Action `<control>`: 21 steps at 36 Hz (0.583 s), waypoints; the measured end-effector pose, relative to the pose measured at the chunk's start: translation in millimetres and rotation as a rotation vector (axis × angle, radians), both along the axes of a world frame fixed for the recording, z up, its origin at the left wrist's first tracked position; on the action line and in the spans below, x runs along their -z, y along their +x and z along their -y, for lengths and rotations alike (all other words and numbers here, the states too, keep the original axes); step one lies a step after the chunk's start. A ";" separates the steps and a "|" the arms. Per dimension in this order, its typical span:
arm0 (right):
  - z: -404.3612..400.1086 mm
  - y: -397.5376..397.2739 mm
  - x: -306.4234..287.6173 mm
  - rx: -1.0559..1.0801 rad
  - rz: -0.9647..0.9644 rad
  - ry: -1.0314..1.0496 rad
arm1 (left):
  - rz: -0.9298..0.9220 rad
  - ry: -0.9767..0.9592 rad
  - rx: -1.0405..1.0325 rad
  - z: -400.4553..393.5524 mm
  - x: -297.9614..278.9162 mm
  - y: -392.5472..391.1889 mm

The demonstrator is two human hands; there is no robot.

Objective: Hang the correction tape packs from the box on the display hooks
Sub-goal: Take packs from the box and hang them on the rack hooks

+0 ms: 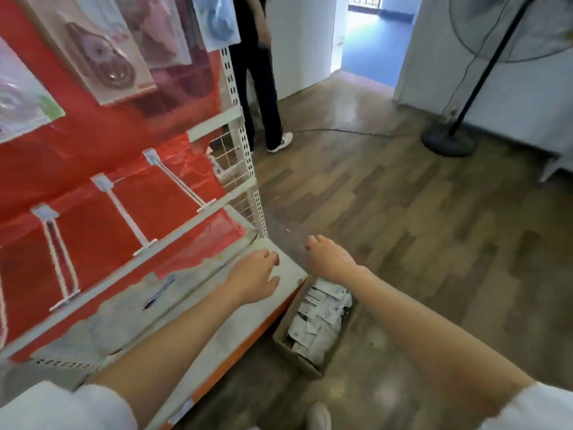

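- Left hand (pixel 252 276), grip relaxed and holding nothing, hovers over the white shelf (pixel 217 330).
- Right hand (pixel 328 259): grip loosely curled, empty.
- Cardboard box (pixel 297 358) of flat white packs (pixel 319 318) sits on the wood-pattern floor (pixel 403 212), beside bare white wire hooks (pixel 130 218).

floor (pixel 403 228): box (pixel 283 333), fan base (pixel 449 141) | shelf (pixel 217 330): pen (pixel 158 294)

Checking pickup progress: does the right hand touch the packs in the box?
Apart: the head view shows the right hand beyond the box, off its packs.

Soft indoor daylight from the bright doorway (pixel 369 35), motion blur throughout, wide-angle bending at the edges.
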State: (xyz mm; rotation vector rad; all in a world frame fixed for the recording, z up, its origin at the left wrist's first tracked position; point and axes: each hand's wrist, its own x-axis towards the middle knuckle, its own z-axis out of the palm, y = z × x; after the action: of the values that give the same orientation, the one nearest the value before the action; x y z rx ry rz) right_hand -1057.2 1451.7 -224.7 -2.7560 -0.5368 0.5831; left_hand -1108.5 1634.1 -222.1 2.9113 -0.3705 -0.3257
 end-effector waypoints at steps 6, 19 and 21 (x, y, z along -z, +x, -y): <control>37.9 -10.4 59.3 0.133 -0.154 0.039 | -0.131 -0.025 0.024 32.1 49.0 8.8; 63.9 -32.2 261.1 0.462 -0.533 0.050 | -0.451 -0.075 -0.022 58.7 231.3 33.0; 64.1 -32.5 291.1 0.504 -0.560 0.045 | -0.489 -0.078 -0.043 61.0 264.2 38.2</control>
State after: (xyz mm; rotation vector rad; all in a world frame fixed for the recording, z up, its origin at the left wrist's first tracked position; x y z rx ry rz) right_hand -1089.6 1387.6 -515.8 -2.3785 0.2587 1.1168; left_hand -1070.3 1573.1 -486.3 2.6371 -0.2330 -0.9621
